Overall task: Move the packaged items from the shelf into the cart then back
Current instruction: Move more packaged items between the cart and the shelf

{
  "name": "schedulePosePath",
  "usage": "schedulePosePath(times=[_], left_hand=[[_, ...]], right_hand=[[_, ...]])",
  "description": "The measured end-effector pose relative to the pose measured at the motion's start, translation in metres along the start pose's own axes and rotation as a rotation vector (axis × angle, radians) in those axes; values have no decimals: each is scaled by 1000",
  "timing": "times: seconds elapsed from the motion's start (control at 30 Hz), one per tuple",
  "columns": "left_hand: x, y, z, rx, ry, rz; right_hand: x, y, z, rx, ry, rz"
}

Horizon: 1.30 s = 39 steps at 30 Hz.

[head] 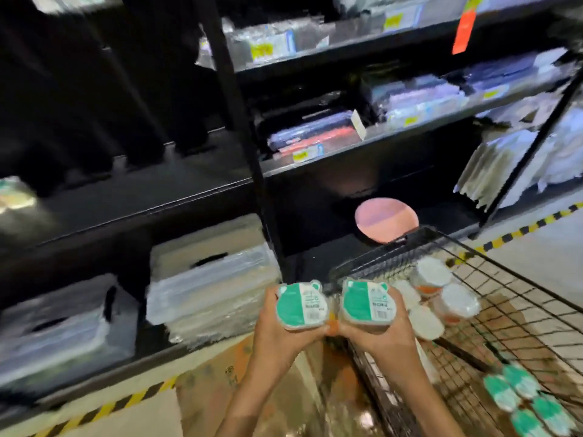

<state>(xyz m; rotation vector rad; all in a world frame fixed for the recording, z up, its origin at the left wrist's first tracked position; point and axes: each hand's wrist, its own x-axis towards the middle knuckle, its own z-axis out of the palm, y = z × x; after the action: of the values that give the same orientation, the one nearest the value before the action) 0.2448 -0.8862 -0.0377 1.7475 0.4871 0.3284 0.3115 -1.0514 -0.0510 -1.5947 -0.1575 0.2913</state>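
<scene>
Black shelving fills the view ahead and to the left, with a wire cart low on the right, already holding several packs. Both arms reach forward from below, wrists close together, between shelf and cart. The left hand grips one green-labelled pack from beneath, fingers curled round its edge; the right hand grips a second pack the same way. Both packs stand label up, side by side, just left of the cart's near corner, so the right hand is nearer the cart, the left nearer the shelf.
</scene>
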Motion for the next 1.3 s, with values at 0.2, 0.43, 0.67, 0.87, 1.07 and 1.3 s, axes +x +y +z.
schedulePosePath(times=[0.2, 0.43, 0.67, 0.87, 1.07, 1.3], left_hand=[[-53, -6, -140, -47, 233, -24], [-117, -40, -312, 20, 429, -42], [-163, -59, -437, 33, 595, -59], [-163, -67, -505, -20, 679, -42], [-124, -78, -568, -51, 672, -30], [-44, -95, -650, 5, 629, 22]], right_hand=[[-39, -28, 130, -3, -259, -64], [-113, -43, 290, 27, -413, -65], [-161, -50, 411, 21, -555, -76], [-160, -62, 489, 3, -608, -139], [-138, -65, 559, 0, -618, -179], [-90, -65, 649, 29, -568, -182]])
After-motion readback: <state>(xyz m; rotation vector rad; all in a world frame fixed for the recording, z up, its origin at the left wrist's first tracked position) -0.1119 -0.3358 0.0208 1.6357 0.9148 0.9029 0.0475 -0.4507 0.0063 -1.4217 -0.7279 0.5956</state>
